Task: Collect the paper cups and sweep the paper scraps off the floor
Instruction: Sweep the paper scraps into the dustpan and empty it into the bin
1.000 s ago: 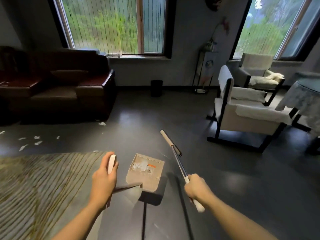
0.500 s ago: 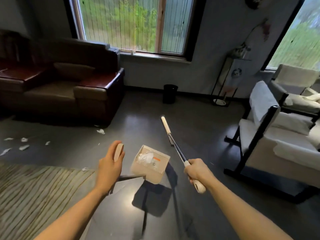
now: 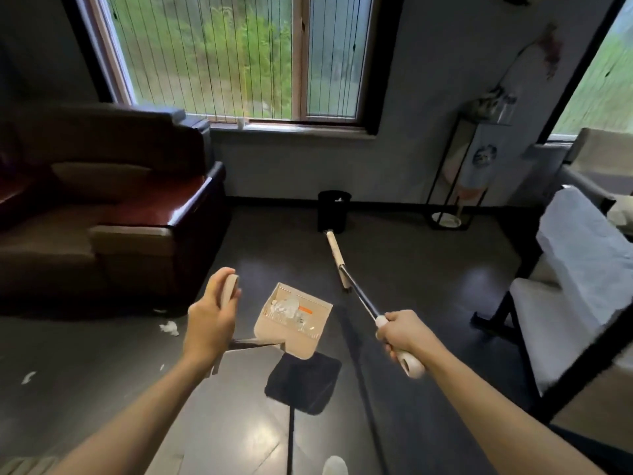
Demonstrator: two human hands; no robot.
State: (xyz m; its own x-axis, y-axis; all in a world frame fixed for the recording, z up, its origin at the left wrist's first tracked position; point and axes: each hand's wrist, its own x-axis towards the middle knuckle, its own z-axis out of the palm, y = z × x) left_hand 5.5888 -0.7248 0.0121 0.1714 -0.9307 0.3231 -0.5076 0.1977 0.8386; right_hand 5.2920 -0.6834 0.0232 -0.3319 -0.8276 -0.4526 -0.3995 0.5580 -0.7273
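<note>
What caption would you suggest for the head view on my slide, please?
Left hand holds a dustpan carrying paper scraps, right hand grips a broom, black bin ahead.

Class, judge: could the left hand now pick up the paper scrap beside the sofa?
Probably not: the left hand grips the dustpan handle, leaving no free fingers; the paper scrap itself lies unobstructed.

Bare floor between sofa and armchair

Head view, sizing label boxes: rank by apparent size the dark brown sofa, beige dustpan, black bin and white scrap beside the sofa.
1. Dark brown leather sofa
2. Beige plastic dustpan, though nearness inflates it
3. Black round waste bin
4. White paper scrap
</note>
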